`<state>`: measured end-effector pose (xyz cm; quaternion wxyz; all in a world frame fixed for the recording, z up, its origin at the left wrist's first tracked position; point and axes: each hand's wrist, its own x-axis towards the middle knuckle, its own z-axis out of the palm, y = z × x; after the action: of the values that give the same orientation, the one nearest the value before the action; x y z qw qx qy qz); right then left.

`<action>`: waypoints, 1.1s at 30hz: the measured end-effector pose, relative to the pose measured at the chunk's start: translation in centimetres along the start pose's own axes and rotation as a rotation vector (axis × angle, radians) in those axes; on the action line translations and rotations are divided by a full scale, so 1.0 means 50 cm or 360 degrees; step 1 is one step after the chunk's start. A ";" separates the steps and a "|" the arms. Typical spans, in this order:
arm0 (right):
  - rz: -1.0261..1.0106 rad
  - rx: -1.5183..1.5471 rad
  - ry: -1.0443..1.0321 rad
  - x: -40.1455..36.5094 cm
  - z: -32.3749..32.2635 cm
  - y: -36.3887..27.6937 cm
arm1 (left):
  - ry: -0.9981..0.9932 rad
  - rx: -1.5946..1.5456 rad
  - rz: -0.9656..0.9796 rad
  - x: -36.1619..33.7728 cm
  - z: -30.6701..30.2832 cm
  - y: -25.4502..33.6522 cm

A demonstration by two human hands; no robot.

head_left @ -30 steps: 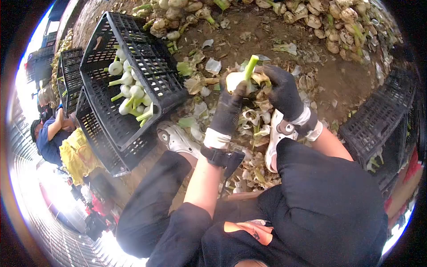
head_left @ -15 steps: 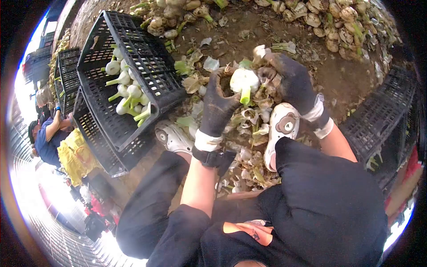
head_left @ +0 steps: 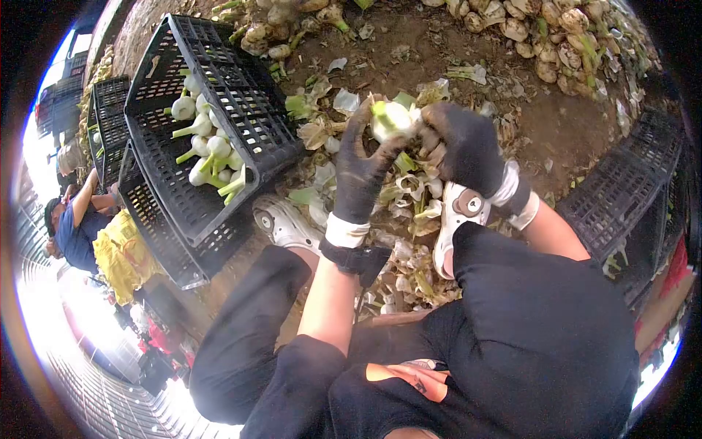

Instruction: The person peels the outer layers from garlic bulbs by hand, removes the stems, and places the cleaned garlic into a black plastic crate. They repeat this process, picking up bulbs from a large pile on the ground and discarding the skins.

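My left hand (head_left: 360,168), in a dark glove with a white cuff, is closed around a white garlic bulb (head_left: 390,122), thumb in front and fingers behind. The cut green stem end of the bulb now faces up and to the left. My right hand (head_left: 470,148), gloved alike, has its fingers curled against the bulb's right side; its fingertips are partly hidden and a little blurred. Beneath both hands lies a litter of peeled garlic skins (head_left: 413,186). To the left, a tilted black plastic crate (head_left: 259,121) contains several clean, trimmed garlic bulbs (head_left: 216,146).
Unpeeled garlic (head_left: 567,44) is heaped at the far right, with another pile (head_left: 263,33) beyond the crate. A second black crate (head_left: 621,186) stands on the right. My white clogs (head_left: 285,223) flank the skins. Another person (head_left: 80,227) sits at far left beside yellow cloth (head_left: 124,252).
The bulb has been turned from stem toward me to stem up and left. My right hand has moved down and left against it; the pale skin at its fingertips no longer shows.
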<state>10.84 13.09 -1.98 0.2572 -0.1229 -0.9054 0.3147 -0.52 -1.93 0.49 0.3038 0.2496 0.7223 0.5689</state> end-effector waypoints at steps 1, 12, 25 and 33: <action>0.0020 0.0114 0.0058 -0.008 0.009 -0.014 | -0.0003 0.0001 -0.0001 -0.001 0.001 -0.009; 0.0353 0.0205 -0.0644 -0.125 0.050 0.031 | 0.0159 0.0336 0.0192 0.028 0.000 -0.014; 0.0909 0.0761 -0.0152 0.013 0.011 -0.048 | 0.0092 -0.0502 0.0037 -0.004 0.013 0.034; 0.0245 0.0005 0.0116 0.024 -0.036 -0.079 | 0.0017 -0.0221 0.0036 0.007 0.015 0.000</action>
<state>10.58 11.42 2.19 0.2652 -0.2030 -0.8828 0.3303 -0.22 -1.17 0.29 0.3099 0.2330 0.6799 0.6224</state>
